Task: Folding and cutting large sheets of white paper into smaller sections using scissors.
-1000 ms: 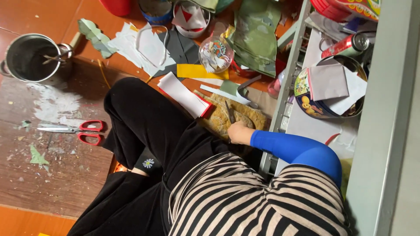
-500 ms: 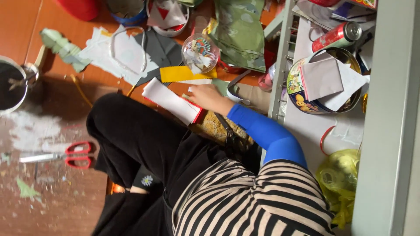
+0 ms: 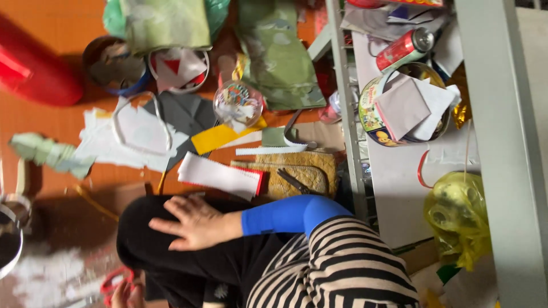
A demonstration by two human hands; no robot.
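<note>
Half a second ago the right hand (image 3: 197, 223) reached up to the white ridged card with a red edge (image 3: 220, 175); it has drawn back and now lies flat on the black-clad knee (image 3: 148, 251), fingers spread, holding nothing — the card sits just above it on the floor. At the lower left edge, the left hand (image 3: 127, 295) touches the red-handled scissors (image 3: 114, 283); its grip cannot be told.

Person's dress: snug bright-blue sleeve (image 3: 291, 214) from wrist to upper arm. Top (image 3: 337, 268) in black and off-white stripes, narrow bands curving round the torso. Black trousers (image 3: 171, 251), small pale flower-like mark low on one leg.
</note>
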